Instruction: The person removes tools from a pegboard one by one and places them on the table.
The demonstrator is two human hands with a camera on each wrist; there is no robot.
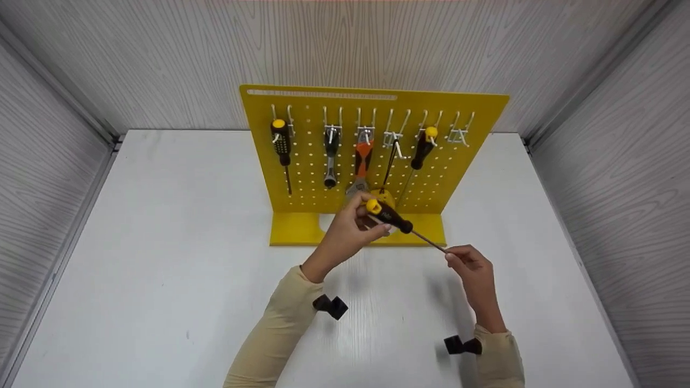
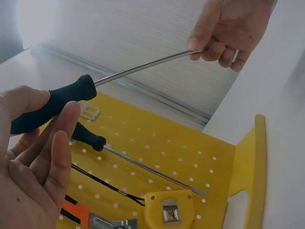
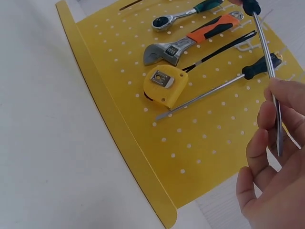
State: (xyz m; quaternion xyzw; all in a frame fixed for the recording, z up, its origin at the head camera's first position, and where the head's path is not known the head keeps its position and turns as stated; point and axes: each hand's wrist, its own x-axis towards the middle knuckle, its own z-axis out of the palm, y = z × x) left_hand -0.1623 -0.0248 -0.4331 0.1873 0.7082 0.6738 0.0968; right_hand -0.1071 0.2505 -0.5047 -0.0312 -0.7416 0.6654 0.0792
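A screwdriver [image 1: 396, 220] with a dark handle and yellow end is held in the air between both hands, before a yellow pegboard [image 1: 312, 178]. My left hand [image 1: 347, 229] pinches its handle [image 2: 71, 98] between thumb and fingers. Near the tip, the thumb and fingers of my right hand [image 1: 475, 272] pinch the metal shaft [image 3: 267, 52]. The shaft slopes down to the right in the head view. In the right wrist view the flat tip [image 3: 279, 145] pokes out past the fingers of the right hand [image 3: 281, 143].
On the pegboard's hooks hang another screwdriver [image 1: 280, 143] at left, a ratchet wrench [image 1: 331, 156], an orange-handled adjustable wrench [image 3: 190, 40], a yellow tape measure [image 3: 165, 86] and a screwdriver [image 1: 423, 148] at right. The rightmost hook [image 1: 458, 136] holds nothing. A white table [image 1: 161, 242] lies underneath.
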